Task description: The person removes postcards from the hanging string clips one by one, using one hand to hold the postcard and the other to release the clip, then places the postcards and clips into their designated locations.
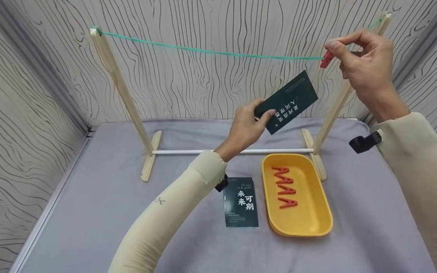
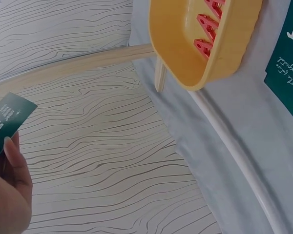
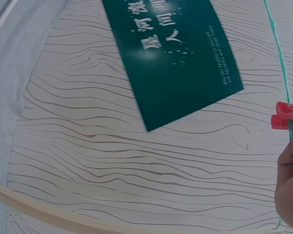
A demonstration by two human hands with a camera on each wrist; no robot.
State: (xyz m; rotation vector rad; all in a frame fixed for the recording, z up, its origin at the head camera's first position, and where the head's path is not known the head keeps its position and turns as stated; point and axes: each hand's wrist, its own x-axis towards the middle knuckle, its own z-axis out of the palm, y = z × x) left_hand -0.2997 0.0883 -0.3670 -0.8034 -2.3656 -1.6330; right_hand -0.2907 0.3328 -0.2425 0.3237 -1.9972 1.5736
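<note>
A dark green card [image 1: 291, 101] with white characters is pinched by its lower left end in my left hand [image 1: 247, 123], tilted, below the green string [image 1: 203, 50]. Up near the string's right end, my right hand [image 1: 372, 62] pinches a red clothespin [image 1: 327, 60]. In the right wrist view the clothespin [image 3: 285, 116] sits at the string, and the green card [image 3: 178, 58] hangs apart from it. Another dark green card [image 1: 240, 212] lies on the cloth. Beside that card, a yellow tray [image 1: 319, 212] contains several red clothespins [image 1: 285, 181].
The string runs between a left wooden post [image 1: 121, 89] and a right wooden post [image 1: 334, 113]. A white rod [image 1: 180, 152] joins their feet low down. Grey cloth [image 1: 101, 212] covers the table, and a wood-grain patterned wall [image 1: 211, 87] stands behind.
</note>
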